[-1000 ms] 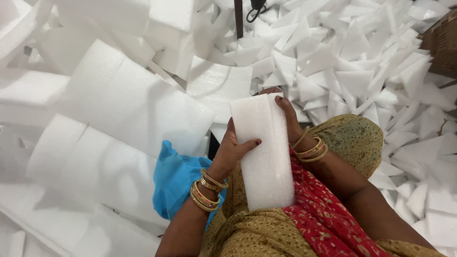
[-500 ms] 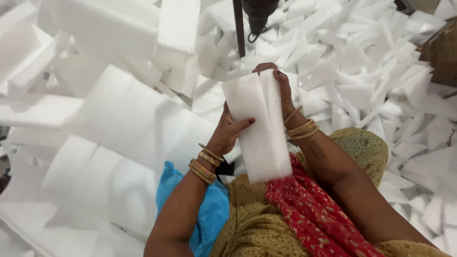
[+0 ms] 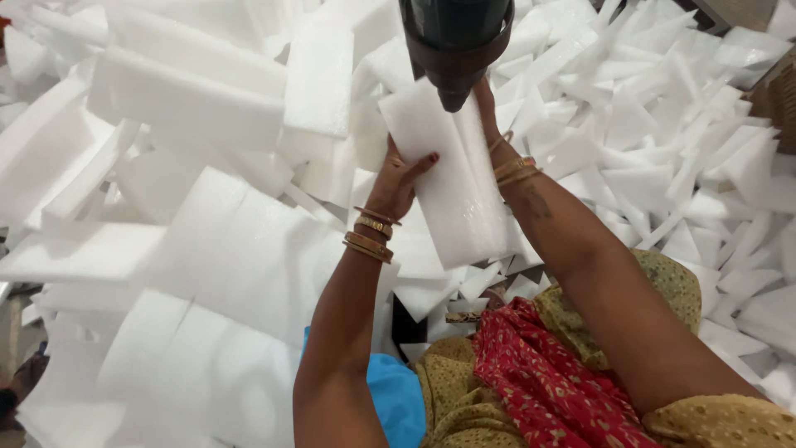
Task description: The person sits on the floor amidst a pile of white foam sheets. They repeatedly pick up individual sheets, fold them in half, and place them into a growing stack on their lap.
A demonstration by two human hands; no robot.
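- While both arms reach up and forward, the foam slab (image 3: 452, 178) sits between the two hands, tilted, its upper end right under the dark tool (image 3: 456, 46) that hangs down from the top edge of the view.
- At the slab's left edge, the left hand (image 3: 398, 178) is closed on it: the thumb lies across the slab's front face and the fingers wrap behind, out of sight.
- Gold bangles (image 3: 371, 235) ring the left wrist, just below the slab's left edge.
- At the slab's right edge, the right hand (image 3: 487, 108) presses against the foam near its top; most of the hand is hidden behind the slab and the tool, so I cannot tell how far the fingers curl.
- More bangles (image 3: 514, 168) sit on the right wrist, touching the slab's right edge.
- To the left of the slab, large foam sheets (image 3: 207, 249) lie stacked and overlapping.
- To the right of the slab, small foam offcuts (image 3: 663, 124) lie in a loose heap.
- Below the slab, red patterned cloth (image 3: 539, 373) and mustard cloth (image 3: 672, 290) cover the person's lap, with blue cloth (image 3: 398, 398) beside them, lower left of the slab.
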